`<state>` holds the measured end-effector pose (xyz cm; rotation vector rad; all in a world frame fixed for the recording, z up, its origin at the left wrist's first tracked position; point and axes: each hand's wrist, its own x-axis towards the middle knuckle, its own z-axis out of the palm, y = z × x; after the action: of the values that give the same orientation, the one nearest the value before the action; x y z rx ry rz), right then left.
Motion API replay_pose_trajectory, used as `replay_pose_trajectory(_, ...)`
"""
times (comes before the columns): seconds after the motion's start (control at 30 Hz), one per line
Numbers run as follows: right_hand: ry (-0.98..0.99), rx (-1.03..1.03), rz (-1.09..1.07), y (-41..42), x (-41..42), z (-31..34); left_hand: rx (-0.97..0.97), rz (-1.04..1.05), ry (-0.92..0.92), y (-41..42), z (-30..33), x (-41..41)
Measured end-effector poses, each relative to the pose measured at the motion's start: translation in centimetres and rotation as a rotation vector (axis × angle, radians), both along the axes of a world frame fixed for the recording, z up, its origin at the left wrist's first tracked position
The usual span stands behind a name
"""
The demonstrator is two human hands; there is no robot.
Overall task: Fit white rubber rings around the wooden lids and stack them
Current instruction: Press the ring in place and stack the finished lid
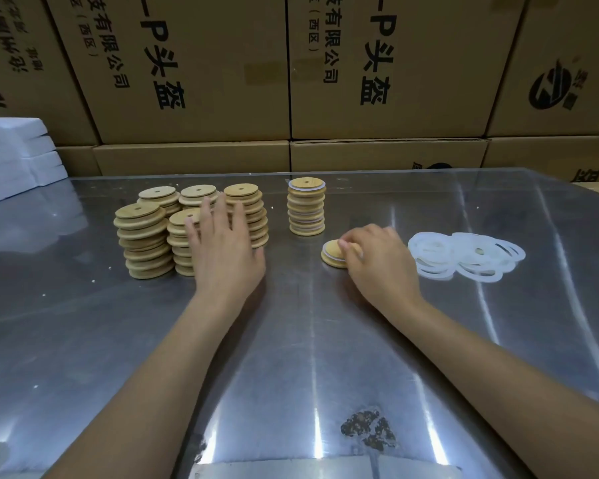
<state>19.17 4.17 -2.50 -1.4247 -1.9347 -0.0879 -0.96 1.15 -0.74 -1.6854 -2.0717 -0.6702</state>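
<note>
Your right hand [377,261] curled over a ringed wooden lid [334,255] lying on the bench [291,340]. It likely felt light, stiff and smooth, best pinched by its rim. Your left hand [222,250] hovered wide before the bare stacks [187,226]. Floppy white rings [464,255] lay just right of your right hand, the finished stack [306,207] beyond it.

Left hand [222,250], right hand [377,261] bare; forearms unsleeved

cardboard boxes [194,70] | print: "有限公司", "(西区)", "P头盔"
</note>
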Motion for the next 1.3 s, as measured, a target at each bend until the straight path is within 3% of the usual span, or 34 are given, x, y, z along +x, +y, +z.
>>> replay_pose_trajectory(0.07,-0.185,-0.010,-0.001,-0.1,-0.4,-0.2,-0.008,0.094,-0.016,-0.1,0.2,-0.8)
replay_pose_trajectory(0.13,-0.244,-0.067,-0.032,0.2,-0.5,-0.3,-0.041,0.158,-0.041,-0.2,0.2,-1.4)
replay_pose_trajectory(0.53,-0.258,-0.376,-0.031,5.0,-0.3,-0.6,0.001,0.154,-0.085,0.1,0.0,-2.3)
replay_pose_trajectory(0.8,-0.297,-0.463,0.042,6.3,-0.2,-0.8,-0.021,0.169,-0.128,0.0,-0.1,-2.3)
replay_pose_trajectory(1.03,-0.264,-0.448,0.055,6.0,-0.1,-0.8,0.031,0.147,-0.147,0.0,0.2,-2.5)
replay_pose_trajectory(1.13,-0.168,-0.306,-0.040,5.2,-0.2,-0.5,0.068,0.147,-0.116,-0.2,0.4,-2.6)
replay_pose_trajectory(1.3,-0.247,-0.122,-0.220,3.1,0.1,0.0,0.124,0.132,-0.084,-0.5,0.8,-2.7)
